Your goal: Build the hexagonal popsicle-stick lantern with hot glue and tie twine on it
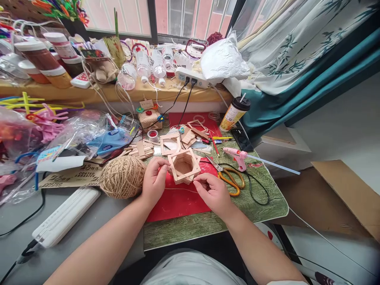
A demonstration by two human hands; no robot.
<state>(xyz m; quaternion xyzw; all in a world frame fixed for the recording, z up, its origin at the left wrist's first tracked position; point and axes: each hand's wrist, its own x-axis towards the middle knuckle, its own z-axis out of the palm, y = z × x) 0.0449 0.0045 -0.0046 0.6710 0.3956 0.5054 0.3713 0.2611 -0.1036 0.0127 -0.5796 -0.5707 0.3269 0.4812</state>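
A small six-sided box of stacked popsicle sticks (184,180), hollow in the middle, is over the red mat (181,206). My left hand (156,178) grips its left corner between thumb and fingers. At the box's lower right corner, the fingertips of my right hand (212,194) are pinched together; what is between them is too small to make out. A thin strand of twine (178,189) crosses the mat below the box towards my right hand. Touching my left hand's outer side is a ball of jute twine (123,177).
Scissors (230,176) and a pink glue gun (237,156) with a long glue stick lie to the right. Behind are loose popsicle sticks (188,136), a stick box (150,118) and a drink cup (234,114). A white power strip (67,215) lies left; bottles crowd the sill.
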